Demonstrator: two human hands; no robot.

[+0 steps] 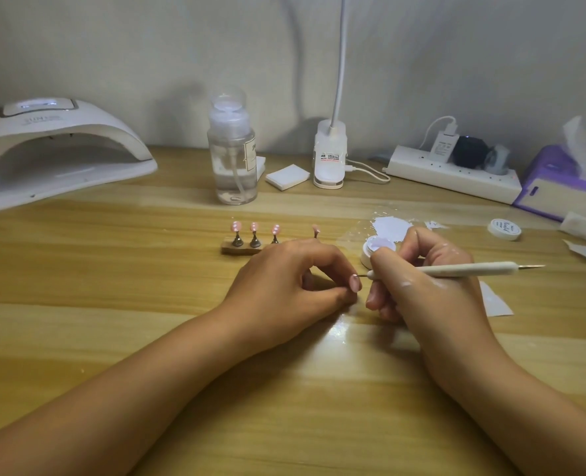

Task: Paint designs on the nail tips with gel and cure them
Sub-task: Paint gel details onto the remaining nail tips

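Head view: your left hand (284, 280) pinches one pink nail tip (355, 283) betw. thumb & forefinger, low over the table (147, 269), other fingers curled under. Your right hand (425, 280) grips the dotting pen (456, 269) like a pencil, its fine point touching the tip's upper edge. Main risk, IMO: the tip is held only by a pinch w/ no stand under it, so any pen pressure could twist it & drag the dot into a streak. Too much gel on the point would likely spread & flood the edge before curing. Wet gel sits right by your fingertips, so a regrip could smudge it. There are already white smears on the back of your right hand, and they could transfer. The open gel pot (366, 254) stands just behind your right knuckles, touching or nearly so, can't tell which; a quick pull-back could knock it over. The curing lamp (54, 149) is well apart at far left, so the carry passes over the holder (236, 249) w/ four other tips; go high or you could clip them. Containers: gel pot is lid-off, holds pale lilac-white gel near the rim. A round white piece (504, 229) at right is prob. its lid. The pump bottle (233, 159) is capped, clear liquid roughly two-thirds up. The purple tissue box (552, 187) has a sheet sticking out.
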